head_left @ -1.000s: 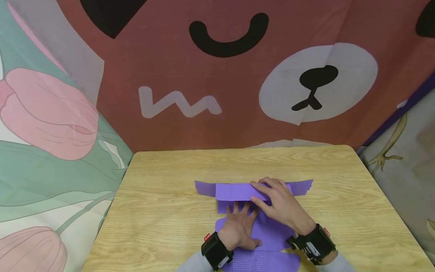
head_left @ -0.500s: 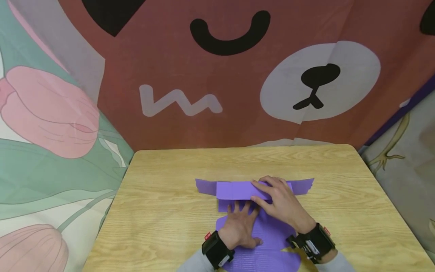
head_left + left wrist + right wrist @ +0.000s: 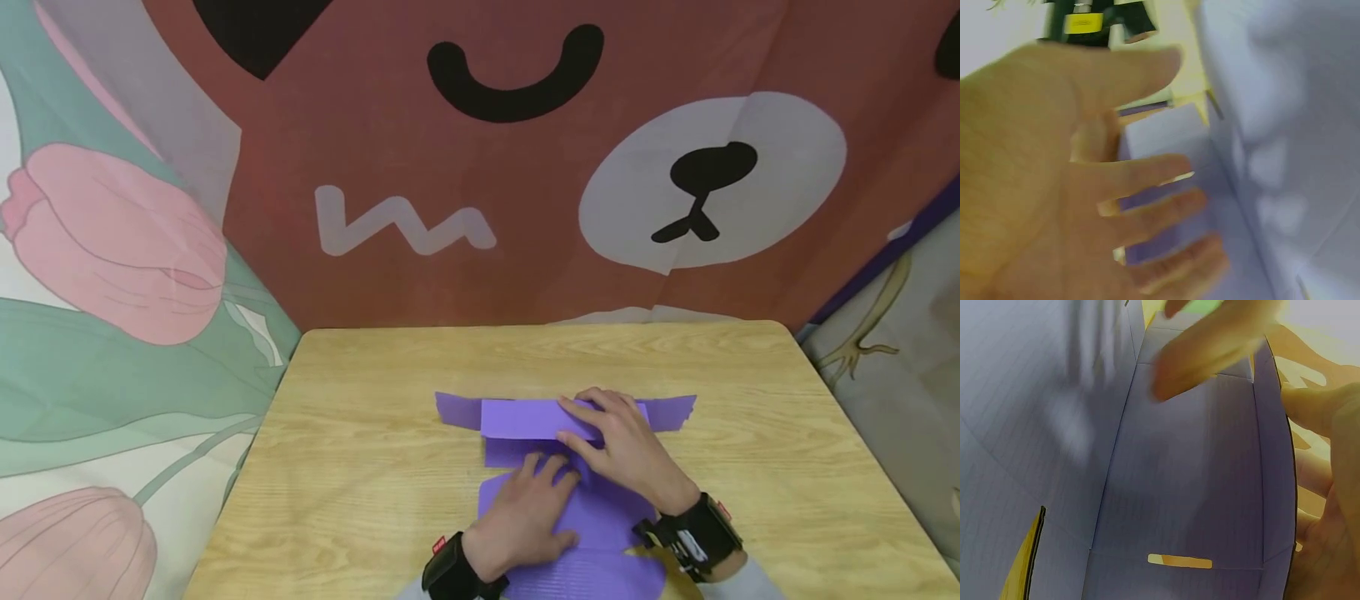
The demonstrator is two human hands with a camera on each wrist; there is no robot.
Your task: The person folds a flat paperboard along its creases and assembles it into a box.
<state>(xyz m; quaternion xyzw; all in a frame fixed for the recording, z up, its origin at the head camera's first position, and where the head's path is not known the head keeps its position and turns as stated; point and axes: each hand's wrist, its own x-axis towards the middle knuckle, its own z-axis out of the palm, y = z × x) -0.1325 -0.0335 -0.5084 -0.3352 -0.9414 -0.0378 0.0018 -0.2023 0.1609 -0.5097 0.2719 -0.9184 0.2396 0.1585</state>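
Note:
A purple cardboard box blank (image 3: 607,521) lies partly folded on the table, with a flat panel towards me. Its far wall stands folded up, and a lighter top strip (image 3: 517,419) bends over towards me. Narrow flaps (image 3: 457,411) stick out at both ends of this wall. My right hand (image 3: 628,454) grips the right part of the folded strip, fingers over its top and thumb at its near edge. Over the flat panel, my left hand (image 3: 521,518) has its fingers spread and loosely bent, close to the foot of the wall. A slot (image 3: 1180,561) shows in the right wrist view.
The wooden table (image 3: 360,467) extends around the cardboard on both sides. Behind it hangs a brown cloth (image 3: 390,292) printed with an animal face. A floral cloth (image 3: 112,392) hangs on the left. Black wrist devices (image 3: 693,537) sit on both wrists.
My left hand has drawn back slightly towards me and lifted its fingers from the wall's foot, bending them a little. My right hand keeps its grip on the strip; the view shifts slightly.

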